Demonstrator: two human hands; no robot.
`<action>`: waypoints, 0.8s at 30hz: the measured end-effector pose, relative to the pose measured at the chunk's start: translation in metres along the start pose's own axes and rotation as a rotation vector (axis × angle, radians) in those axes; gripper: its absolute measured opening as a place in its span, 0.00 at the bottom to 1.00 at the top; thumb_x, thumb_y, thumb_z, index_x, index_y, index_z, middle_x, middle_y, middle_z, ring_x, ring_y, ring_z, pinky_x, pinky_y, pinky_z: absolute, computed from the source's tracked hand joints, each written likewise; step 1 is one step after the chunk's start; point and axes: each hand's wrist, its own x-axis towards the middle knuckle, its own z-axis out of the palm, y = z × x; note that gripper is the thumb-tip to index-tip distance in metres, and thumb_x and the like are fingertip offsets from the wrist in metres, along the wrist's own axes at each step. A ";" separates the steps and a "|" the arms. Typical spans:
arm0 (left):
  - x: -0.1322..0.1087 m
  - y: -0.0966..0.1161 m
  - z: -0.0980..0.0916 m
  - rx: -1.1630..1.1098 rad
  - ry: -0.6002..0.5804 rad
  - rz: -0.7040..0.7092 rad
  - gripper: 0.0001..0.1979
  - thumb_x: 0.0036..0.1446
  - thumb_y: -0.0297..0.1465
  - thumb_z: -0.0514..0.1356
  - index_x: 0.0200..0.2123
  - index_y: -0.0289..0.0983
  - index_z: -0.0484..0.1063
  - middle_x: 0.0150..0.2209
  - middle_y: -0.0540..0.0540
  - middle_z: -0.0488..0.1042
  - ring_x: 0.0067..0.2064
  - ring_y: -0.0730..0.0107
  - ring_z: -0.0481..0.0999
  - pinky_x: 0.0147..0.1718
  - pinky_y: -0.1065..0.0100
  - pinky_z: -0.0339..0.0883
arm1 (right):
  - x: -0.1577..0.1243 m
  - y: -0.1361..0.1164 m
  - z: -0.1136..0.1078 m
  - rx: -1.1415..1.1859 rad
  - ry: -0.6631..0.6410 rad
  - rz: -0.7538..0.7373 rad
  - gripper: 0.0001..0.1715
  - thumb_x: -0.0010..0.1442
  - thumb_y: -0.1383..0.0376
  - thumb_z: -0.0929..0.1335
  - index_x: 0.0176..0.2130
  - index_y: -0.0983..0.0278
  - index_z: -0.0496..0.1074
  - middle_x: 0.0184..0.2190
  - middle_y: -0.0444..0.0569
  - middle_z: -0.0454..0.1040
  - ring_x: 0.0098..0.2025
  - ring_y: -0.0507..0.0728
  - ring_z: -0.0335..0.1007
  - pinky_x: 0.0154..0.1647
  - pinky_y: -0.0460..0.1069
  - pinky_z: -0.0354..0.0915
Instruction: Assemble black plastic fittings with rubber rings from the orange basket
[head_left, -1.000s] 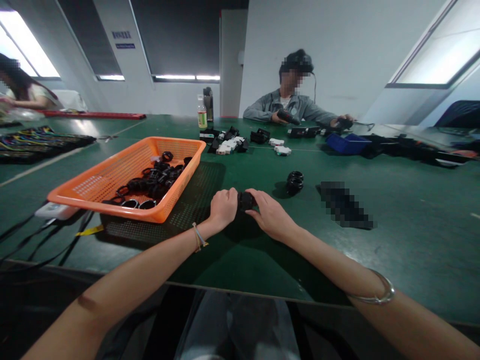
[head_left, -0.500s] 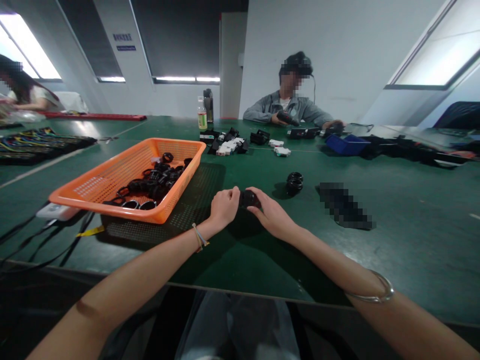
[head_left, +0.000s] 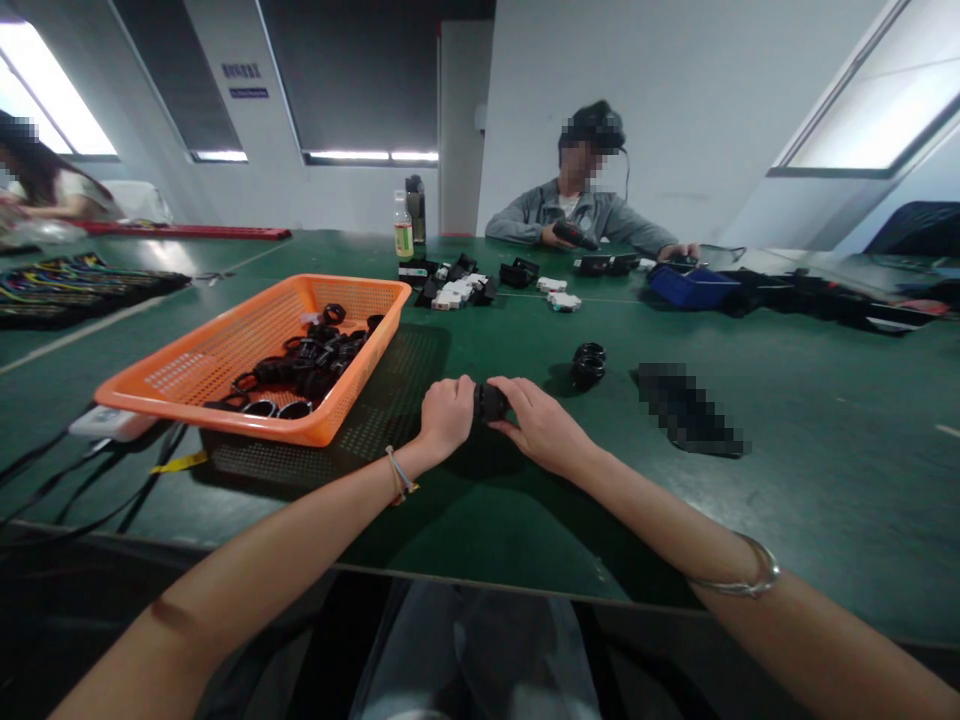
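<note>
Both of my hands meet over the green table (head_left: 787,420) around one small black round part (head_left: 491,401). My left hand (head_left: 446,415) is curled into a fist on the part's left side. My right hand (head_left: 541,425) pinches its right side with fingers and thumb. A short stack of similar black rings (head_left: 589,365) stands on the table just beyond my right hand. To the left, an orange mesh basket (head_left: 225,350) holds several black rings (head_left: 311,362).
A black perforated mat (head_left: 390,410) lies under the basket. A blurred dark object (head_left: 690,410) sits to the right. Cables (head_left: 90,480) trail off the left edge. Across the table a person (head_left: 585,205) works among black and white parts (head_left: 465,285); bottles (head_left: 409,220) stand behind.
My hands have stayed together on the black part, with only a slight shift of the fingers around it. The person opposite has moved a hand along the table.
</note>
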 end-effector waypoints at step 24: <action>0.002 -0.004 0.006 -0.198 0.117 0.047 0.25 0.59 0.36 0.40 0.21 0.34 0.70 0.21 0.45 0.71 0.24 0.70 0.68 0.24 0.70 0.51 | 0.003 -0.006 0.001 0.383 0.032 0.316 0.23 0.53 0.71 0.63 0.49 0.63 0.59 0.45 0.53 0.69 0.42 0.57 0.69 0.43 0.55 0.66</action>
